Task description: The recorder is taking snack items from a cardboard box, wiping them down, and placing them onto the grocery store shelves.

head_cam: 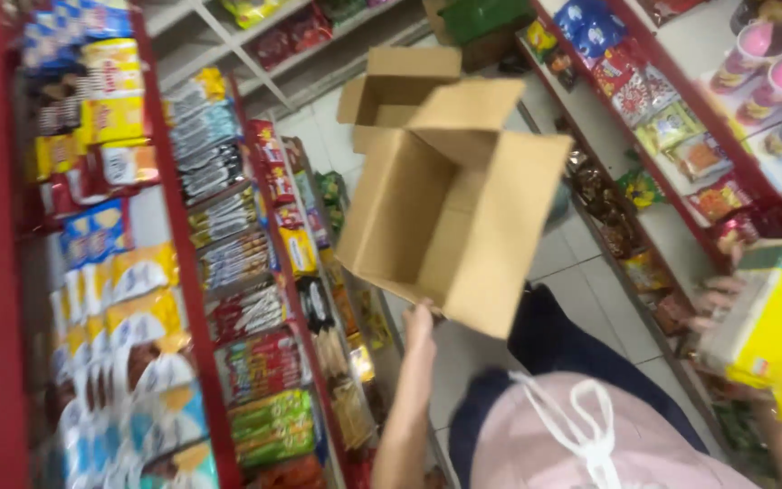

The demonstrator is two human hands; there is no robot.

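Box: an open, empty cardboard box [450, 204] is tilted in the aisle with its mouth turned toward the left shelves [219, 272]; its flaps hang loose at the far end.
Left hand: the left hand [418, 324] meets the box at its lower near edge. The fingers are hidden behind the cardboard, so whether the grip is closed on the edge or only propping it up cannot be told; one-handed support from below would explain the tilt.
Right hand: the right hand [717, 303], to the right of the box and well apart from it, has its grip clamped on a yellow multipack [776, 330] of wrapped goods, fingers curled over the near end, probably because the pack is bulky.
Pack position: it sits just in front of the right shelves [672, 217], level with the lower rows.
Surroundings: snack packets fill both shelf runs beside the box; the tiled floor [581, 272] shows beneath it.
Person: a pink garment with a white drawstring [581, 426] is below the box.
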